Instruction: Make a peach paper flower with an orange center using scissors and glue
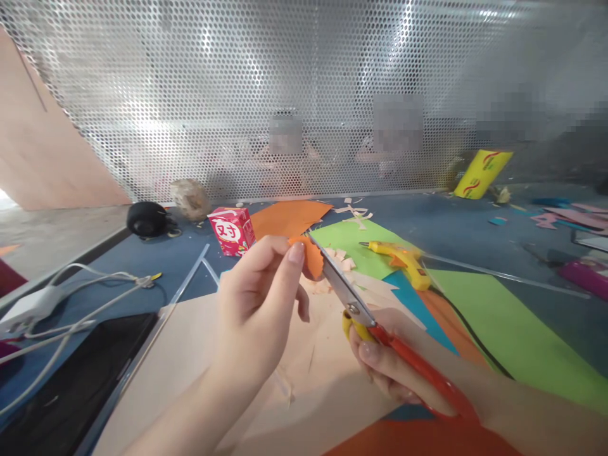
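Note:
Between the thumb and forefinger of my left hand (261,304) is a small piece of orange paper (312,259) with a wavy right edge. My right hand (380,354) grips a pair of scissors (351,307) with red and yellow handles. The blades point up and left, lying along the paper's edge; whether they are parted is hard to see. Under both hands is a large pale peach sheet (190,354) with small paper scraps (342,261) on it.
A yellow glue gun (403,259) lies right on green paper (513,323). A red box (232,231), orange paper (289,215) and a black round object (148,220) are behind. Left are white cables (90,304) and a black tablet-like object (80,386). A perforated metal panel (313,76) stands at the back.

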